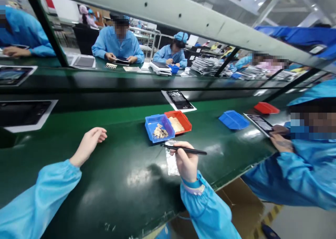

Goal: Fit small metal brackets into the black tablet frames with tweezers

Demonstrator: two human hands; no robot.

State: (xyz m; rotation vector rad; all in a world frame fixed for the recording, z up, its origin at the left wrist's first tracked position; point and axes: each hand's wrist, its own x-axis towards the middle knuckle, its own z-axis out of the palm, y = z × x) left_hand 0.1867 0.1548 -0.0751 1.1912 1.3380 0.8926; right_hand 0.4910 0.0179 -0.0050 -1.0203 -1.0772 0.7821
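Note:
My right hand [187, 162] grips a slim black pen-like tool [193, 150] between thumb and fingers. The tool's tip points left, near the front edge of a blue bin [148, 129] with small tan and dark pieces [159, 131] in it. Beneath that hand a crumpled silvery-clear plastic bag [172, 165] lies on the green bench, partly covered by the fingers. A red bin [187, 123] holding pale pieces [176, 124] touches the blue one. Farther left, my left hand [90, 144] hovers over the bench with its fingers curled together and nothing visible in them.
Behind the bins lies a dark-screened panel [180, 99] on white backing; another panel [23, 113] is at left. Toward the right are a blue bin [234, 120], a red bin [266, 108] and a co-worker's hands [282, 139] at a panel. A metal beam [162, 8] crosses overhead.

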